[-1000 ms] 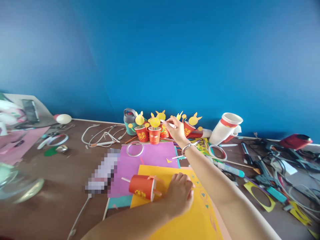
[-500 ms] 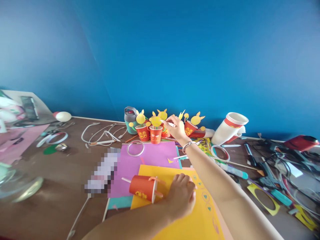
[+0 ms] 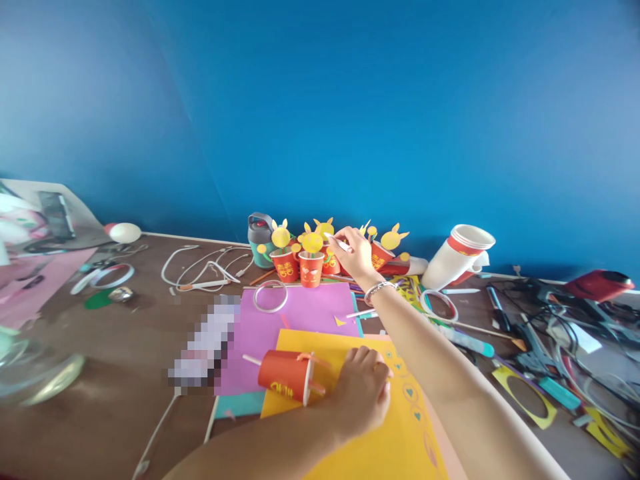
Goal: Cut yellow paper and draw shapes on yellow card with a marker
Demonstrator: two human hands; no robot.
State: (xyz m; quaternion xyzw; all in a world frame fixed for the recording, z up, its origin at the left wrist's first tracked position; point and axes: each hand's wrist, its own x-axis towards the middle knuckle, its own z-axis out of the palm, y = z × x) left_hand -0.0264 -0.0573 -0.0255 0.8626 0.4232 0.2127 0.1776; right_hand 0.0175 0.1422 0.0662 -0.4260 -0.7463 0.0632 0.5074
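My right hand [image 3: 354, 257] is closed around a white pen [image 3: 341, 244]. The pen's tip points left, beside a yellow paper head with ears [image 3: 313, 242] that stands on a stalk in a small red paper cup [image 3: 311, 270]. Several similar red cups with yellow paper figures crowd around it by the wall. My left hand [image 3: 364, 387] rests with curled fingers on a yellow paper sheet [image 3: 360, 453]; whatever those fingers may hold is hidden. Left of this hand, another red paper cup [image 3: 285, 375] lies on its side with a white stick through its base.
A purple sheet [image 3: 305, 313] bears a white tape ring [image 3: 271, 297]. A grey-green bottle [image 3: 261, 240] and stacked white cups [image 3: 453, 263] stand near the blue wall. Black glue guns and cables [image 3: 535, 353], paper scraps and a tape roll [image 3: 440, 305] litter the right side. White cable [image 3: 205, 270] lies left.
The pen in my right hand has tilted, its tip rising slightly and shifting to the right of the yellow paper head. My left hand has stayed put.
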